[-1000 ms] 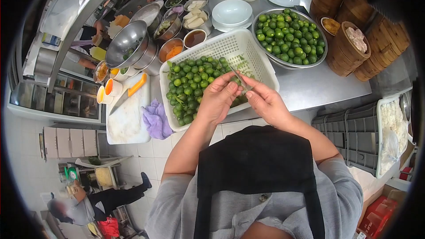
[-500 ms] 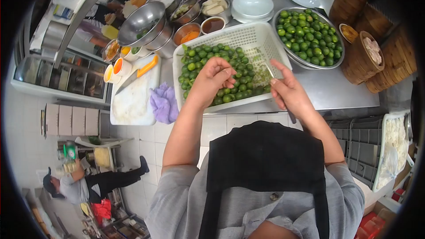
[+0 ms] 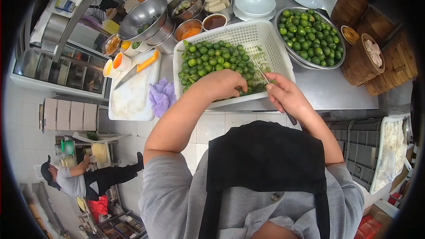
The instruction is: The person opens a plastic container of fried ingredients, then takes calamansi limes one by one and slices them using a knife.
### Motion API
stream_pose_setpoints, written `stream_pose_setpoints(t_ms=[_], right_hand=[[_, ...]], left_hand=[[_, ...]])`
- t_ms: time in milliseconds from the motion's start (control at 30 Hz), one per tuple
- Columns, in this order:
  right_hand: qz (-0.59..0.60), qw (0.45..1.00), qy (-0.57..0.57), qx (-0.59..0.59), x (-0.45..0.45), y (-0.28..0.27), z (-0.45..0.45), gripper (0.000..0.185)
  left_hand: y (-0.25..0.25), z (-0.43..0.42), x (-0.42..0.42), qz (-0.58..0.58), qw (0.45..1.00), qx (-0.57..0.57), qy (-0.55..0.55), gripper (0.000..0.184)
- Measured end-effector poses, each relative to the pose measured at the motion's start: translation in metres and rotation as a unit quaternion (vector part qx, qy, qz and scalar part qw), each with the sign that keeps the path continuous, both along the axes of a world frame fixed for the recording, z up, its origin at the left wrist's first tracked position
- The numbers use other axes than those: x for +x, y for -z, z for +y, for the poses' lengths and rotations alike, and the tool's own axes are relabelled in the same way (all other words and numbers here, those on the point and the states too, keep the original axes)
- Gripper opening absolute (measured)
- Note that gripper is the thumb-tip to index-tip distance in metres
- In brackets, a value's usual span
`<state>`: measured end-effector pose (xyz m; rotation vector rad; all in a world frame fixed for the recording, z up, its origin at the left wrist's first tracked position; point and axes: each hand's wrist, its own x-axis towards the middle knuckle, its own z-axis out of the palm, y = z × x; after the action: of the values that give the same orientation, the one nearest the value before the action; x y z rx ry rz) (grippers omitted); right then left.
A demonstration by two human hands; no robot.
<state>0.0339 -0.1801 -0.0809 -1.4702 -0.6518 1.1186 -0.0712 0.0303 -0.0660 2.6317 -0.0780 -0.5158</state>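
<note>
My left hand (image 3: 223, 84) reaches down over the small green limes (image 3: 212, 59) in the white perforated basket (image 3: 283, 64). Its fingers curl at the near edge of the pile, and what they hold, if anything, is hidden. At the basket's near right corner, my right hand (image 3: 285, 95) is closed on a small knife (image 3: 258, 68), whose thin blade points up and left over the basket and whose dark handle shows below the palm. Bits of green leaf and stem (image 3: 261, 57) lie on the basket's right side.
A steel bowl (image 3: 288, 52) heaped with limes stands right of the basket, beside bamboo steamers (image 3: 354, 64). Left are a purple cloth (image 3: 162, 97) and a cutting board (image 3: 133, 106) with an orange-handled knife (image 3: 148, 61). Bowls stand behind. Another person (image 3: 75, 179) is at far left.
My hands have parted from where they met over the basket. The left has moved down into the limes; the right has moved right with the knife. The view has shifted slightly.
</note>
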Motion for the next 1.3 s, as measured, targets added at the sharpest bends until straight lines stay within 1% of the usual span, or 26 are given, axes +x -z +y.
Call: stream_pose_setpoints(t_ms=[67,100,133,167,200,233,267,300,333,367,467,533,567,633,667,733,867,933,1000,1067,1100,1133,1167,1233,1267,1300], right_hand=[[0.019,1.000,-0.001,0.022,0.001,0.000,-0.002,0.041],[0.019,1.000,0.003,0.024,0.001,-0.001,-0.004,0.041],[0.033,0.999,0.001,0.037,-0.001,-0.003,-0.005,0.041],[0.046,0.998,0.000,0.051,-0.003,-0.005,-0.005,0.041],[0.046,0.997,0.004,0.055,-0.006,-0.006,-0.005,0.041],[0.067,0.994,-0.011,0.089,-0.009,-0.007,-0.004,0.041],[0.087,0.988,-0.027,0.122,-0.010,-0.008,-0.003,0.042],[0.088,0.987,-0.045,0.130,-0.010,-0.009,-0.003,0.044],[0.086,0.987,-0.042,0.131,-0.012,-0.010,-0.002,0.044],[0.082,0.985,-0.048,0.146,-0.013,-0.009,-0.001,0.046],[0.070,0.984,-0.054,0.156,-0.014,-0.010,0.002,0.049],[0.022,0.988,-0.051,0.144,-0.015,-0.011,0.003,0.051],[0.022,0.988,-0.052,0.143,-0.016,-0.011,0.004,0.051],[-0.049,0.987,-0.042,0.146,-0.017,-0.009,0.006,0.053],[-0.048,0.987,-0.043,0.146,-0.017,-0.007,0.007,0.053],[-0.142,0.977,-0.044,0.151,-0.015,-0.002,0.007,0.054],[-0.131,0.980,-0.043,0.142,-0.015,-0.005,0.007,0.053],[-0.096,0.983,-0.043,0.149,-0.014,-0.003,0.007,0.050],[-0.099,0.981,-0.036,0.165,-0.014,0.002,0.009,0.048],[-0.102,0.978,-0.029,0.182,-0.014,0.000,0.009,0.046],[-0.073,0.980,-0.030,0.182,-0.014,-0.005,0.008,0.046],[-0.046,0.982,-0.030,0.183,-0.013,-0.009,0.007,0.045],[-0.046,0.982,-0.029,0.182,-0.012,-0.007,0.006,0.045],[0.074,0.981,-0.041,0.175,-0.010,-0.002,0.005,0.046],[0.073,0.981,-0.040,0.176,-0.009,-0.001,0.006,0.046],[0.073,0.985,-0.007,0.158,-0.008,-0.001,0.008,0.046]], left_hand=[[0.000,0.006,-0.004,-0.014,0.995,-0.071,-0.065,0.025],[0.001,0.013,-0.008,-0.052,0.989,-0.119,-0.068,0.024],[-0.003,0.012,-0.010,-0.052,0.990,-0.117,-0.064,0.024],[-0.008,0.009,-0.013,-0.041,0.953,-0.266,-0.140,0.025],[-0.011,0.006,-0.016,-0.028,0.888,-0.407,-0.211,0.026],[-0.009,0.003,-0.017,-0.018,0.854,-0.459,-0.242,0.028],[-0.004,-0.002,-0.018,-0.017,0.857,-0.457,-0.238,0.028],[0.003,-0.008,-0.017,-0.034,0.782,-0.570,-0.250,0.029],[0.006,-0.013,-0.017,-0.049,0.691,-0.674,-0.257,0.030],[0.007,-0.016,-0.017,-0.038,0.663,-0.700,-0.263,0.033],[0.013,-0.023,-0.014,-0.064,0.647,-0.703,-0.289,0.037],[0.011,-0.026,-0.015,-0.079,0.641,-0.704,-0.294,0.038],[0.011,-0.027,-0.016,-0.097,0.637,-0.705,-0.297,0.038],[0.012,-0.029,-0.017,-0.114,0.631,-0.705,-0.302,0.038],[0.013,-0.030,-0.017,-0.122,0.633,-0.699,-0.310,0.037],[0.014,-0.031,-0.016,-0.128,0.635,-0.692,-0.318,0.036],[0.016,-0.031,-0.015,-0.127,0.638,-0.689,-0.320,0.034],[0.015,-0.032,-0.014,-0.124,0.637,-0.690,-0.319,0.033],[0.012,-0.033,-0.014,-0.121,0.650,-0.683,-0.310,0.031],[0.014,-0.032,-0.014,-0.114,0.639,-0.697,-0.305,0.031],[0.015,-0.031,-0.015,-0.108,0.628,-0.710,-0.299,0.032],[0.015,-0.031,-0.014,-0.108,0.629,-0.710,-0.299,0.032],[0.016,-0.031,-0.014,-0.110,0.627,-0.712,-0.297,0.032],[0.017,-0.030,-0.014,-0.113,0.626,-0.714,-0.294,0.032],[0.017,-0.027,-0.014,-0.122,0.628,-0.705,-0.305,0.032],[0.016,-0.024,-0.014,-0.131,0.632,-0.697,-0.314,0.033]])
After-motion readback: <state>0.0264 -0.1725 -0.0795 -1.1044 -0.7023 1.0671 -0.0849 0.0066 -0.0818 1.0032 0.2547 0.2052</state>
